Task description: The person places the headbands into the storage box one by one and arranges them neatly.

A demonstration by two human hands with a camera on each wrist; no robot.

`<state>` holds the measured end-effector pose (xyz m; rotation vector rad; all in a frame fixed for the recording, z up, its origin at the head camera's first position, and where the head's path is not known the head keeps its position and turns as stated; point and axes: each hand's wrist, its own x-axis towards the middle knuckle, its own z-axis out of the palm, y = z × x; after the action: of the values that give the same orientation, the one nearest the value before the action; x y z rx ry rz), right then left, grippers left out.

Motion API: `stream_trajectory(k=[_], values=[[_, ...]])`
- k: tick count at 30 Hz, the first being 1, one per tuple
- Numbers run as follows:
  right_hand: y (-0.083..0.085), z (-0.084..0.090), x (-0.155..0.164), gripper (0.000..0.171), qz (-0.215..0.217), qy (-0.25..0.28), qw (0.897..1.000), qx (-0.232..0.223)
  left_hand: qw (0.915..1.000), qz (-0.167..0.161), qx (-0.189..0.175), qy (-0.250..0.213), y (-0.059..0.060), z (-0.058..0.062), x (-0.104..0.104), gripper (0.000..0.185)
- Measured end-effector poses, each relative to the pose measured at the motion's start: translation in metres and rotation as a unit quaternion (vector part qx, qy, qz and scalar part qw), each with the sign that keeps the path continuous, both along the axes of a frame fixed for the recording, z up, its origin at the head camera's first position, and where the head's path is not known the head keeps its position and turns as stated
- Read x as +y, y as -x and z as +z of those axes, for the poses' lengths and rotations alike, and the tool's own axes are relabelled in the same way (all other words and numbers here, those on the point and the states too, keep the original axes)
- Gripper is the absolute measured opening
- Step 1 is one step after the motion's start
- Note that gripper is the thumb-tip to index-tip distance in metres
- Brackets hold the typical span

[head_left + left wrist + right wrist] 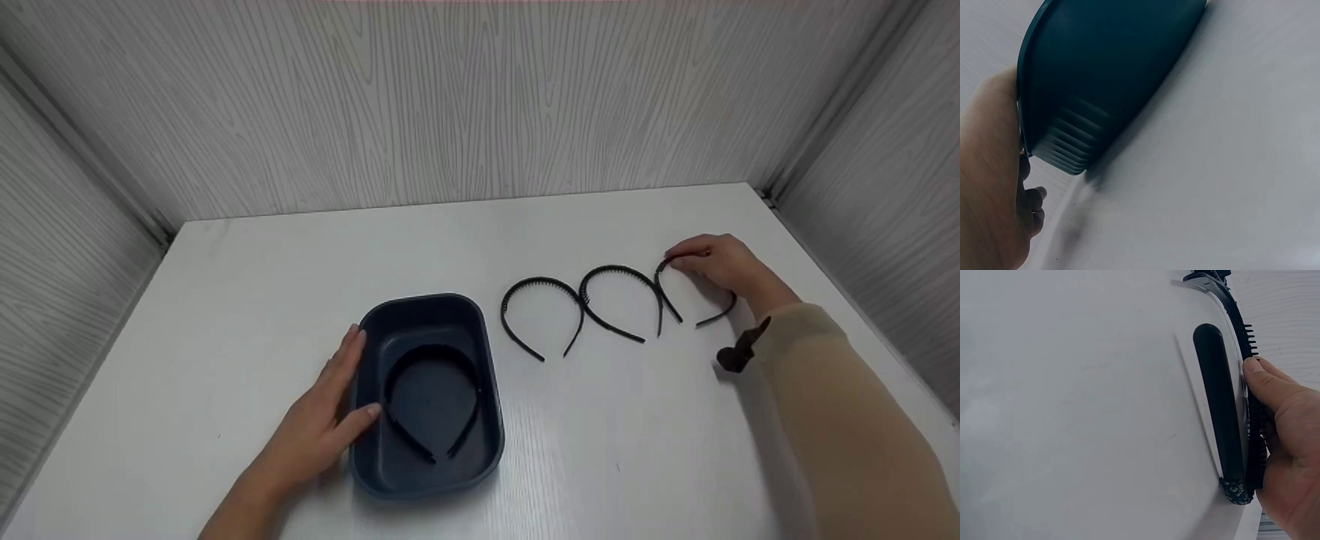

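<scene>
A dark blue tub [431, 307] sits on the white table with one black headband [431, 397] inside it. My left hand [330, 416] lies flat against the tub's left wall, fingers straight; the left wrist view shows the tub's ribbed side [1106, 79] beside that hand [994, 185]. Three more black toothed headbands lie in a row to the right: the left one [541, 315], the middle one [619, 300] and the right one [671, 296]. My right hand [712, 266] pinches the top of the rightmost headband; in the right wrist view its fingers [1280, 439] curl on the toothed band [1249, 382].
Grey wood-grain walls close in the white table [225, 300] at the back and both sides. A small dark object [739, 352] hangs at my right sleeve cuff [825, 390].
</scene>
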<state>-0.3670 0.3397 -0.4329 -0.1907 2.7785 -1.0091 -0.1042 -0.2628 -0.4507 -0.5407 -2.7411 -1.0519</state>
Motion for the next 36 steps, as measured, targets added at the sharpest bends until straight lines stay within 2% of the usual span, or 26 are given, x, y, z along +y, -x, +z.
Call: stream_trajectory(k=[8,17,21,30,36], values=[[-0.001,0.000,0.000,0.041,-0.004,0.013,1.000,0.006,0.9999,0.007,-0.008,0.001,0.000,0.000,0.000,0.086],[0.001,-0.002,0.003,0.045,-0.016,0.038,0.999,-0.013,0.9999,0.012,-0.009,0.002,-0.002,0.002,0.000,0.087],[0.000,-0.001,0.004,0.047,-0.016,0.033,0.999,-0.014,0.9999,0.008,-0.007,-0.002,-0.001,-0.001,0.000,0.087],[-0.008,0.015,0.009,0.036,0.013,-0.015,1.000,0.003,1.0000,0.004,-0.008,-0.003,-0.001,-0.001,0.000,0.087],[-0.013,0.030,0.011,0.037,0.023,-0.020,0.999,0.013,0.9999,0.008,-0.013,0.002,-0.001,0.001,-0.001,0.087]])
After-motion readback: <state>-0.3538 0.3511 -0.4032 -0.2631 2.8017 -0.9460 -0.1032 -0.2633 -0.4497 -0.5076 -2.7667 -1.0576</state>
